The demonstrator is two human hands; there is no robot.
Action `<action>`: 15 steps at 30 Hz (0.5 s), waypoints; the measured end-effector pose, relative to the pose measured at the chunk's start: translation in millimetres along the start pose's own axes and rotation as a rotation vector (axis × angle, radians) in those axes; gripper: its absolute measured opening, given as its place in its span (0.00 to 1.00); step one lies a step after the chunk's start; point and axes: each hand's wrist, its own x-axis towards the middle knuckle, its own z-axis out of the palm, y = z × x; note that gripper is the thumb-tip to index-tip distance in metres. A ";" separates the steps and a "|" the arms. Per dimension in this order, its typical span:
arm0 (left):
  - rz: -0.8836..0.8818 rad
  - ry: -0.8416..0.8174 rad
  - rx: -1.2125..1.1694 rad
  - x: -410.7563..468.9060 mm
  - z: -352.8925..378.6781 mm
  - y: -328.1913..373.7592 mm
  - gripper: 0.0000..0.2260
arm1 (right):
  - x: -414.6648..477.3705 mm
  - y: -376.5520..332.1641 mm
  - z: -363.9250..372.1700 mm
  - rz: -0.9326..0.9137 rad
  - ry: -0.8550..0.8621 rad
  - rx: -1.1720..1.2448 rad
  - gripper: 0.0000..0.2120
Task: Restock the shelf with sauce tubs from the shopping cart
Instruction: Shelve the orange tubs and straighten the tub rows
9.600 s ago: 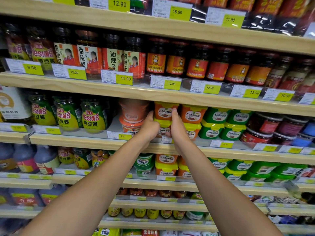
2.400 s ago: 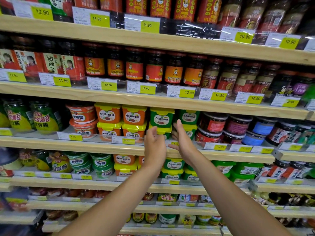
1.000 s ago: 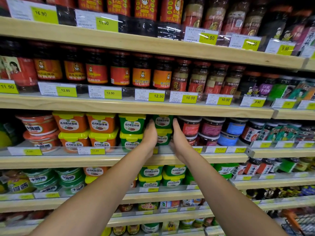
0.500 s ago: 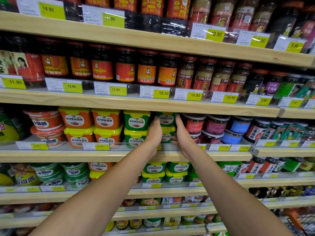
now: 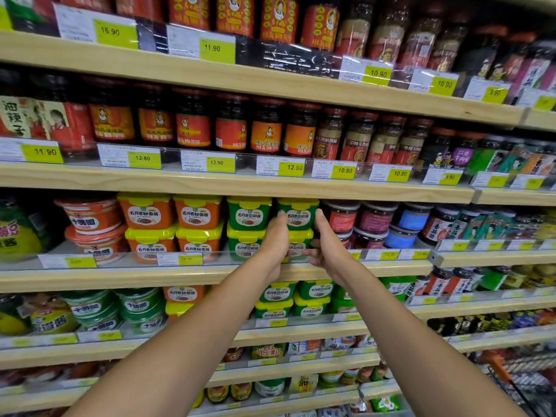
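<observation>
1. shelf: this wooden board carries sauce tubs stacked two high. the row reads full from the orange tubs across to the red-lidded jars.
2. shopping cart: only a blurred corner of wire shows low on the right, well apart from both grips. its load is not visible.
3. green stack: two green sauce tubs, one on the other, stand at the right end of the green row, just beside the neighbouring green stack.
   - change noted: about two seconds ago both grips hung apart in front of the shelf. they now bracket this stack, which sits where it sat half a second ago.
   - judgement: these tubs are placed and the work in hand is squaring them up, so another fetch from the cart is likely due.
4. orientation: both tubs are upright, yellow lids up, with printed labels facing out to the aisle. each visible face is wider than tall, its long side running along the shelf front, and the depth is hidden. the stack's own long axis is vertical.
5. left grip: unclenched and holding nothing, fingers straight and flat against the stack's left side.
6. right grip: unclenched and holding nothing, fingers straight up the right side, thumb reaching toward the lower tub. whether it touches or sits just off, i cannot tell.
</observation>
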 end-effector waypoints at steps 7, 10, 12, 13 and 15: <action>-0.051 -0.049 -0.020 -11.7 -10.2 4.4 0.32 | -21.3 -1.4 9.2 0.008 0.022 0.142 0.33; -0.076 -0.054 -0.015 -24.4 -13.5 2.4 0.30 | -31.1 5.9 9.9 0.002 0.065 0.136 0.33; -0.084 -0.034 0.002 -28.5 -14.8 -4.8 0.26 | -36.1 14.0 6.2 -0.002 0.104 0.130 0.33; -0.088 -0.018 0.017 -31.1 -14.3 -7.3 0.26 | -37.3 17.6 2.8 -0.008 0.126 0.130 0.33; -0.059 0.015 0.059 -37.9 -11.4 -13.4 0.23 | -37.6 23.4 -6.8 -0.025 0.184 0.146 0.32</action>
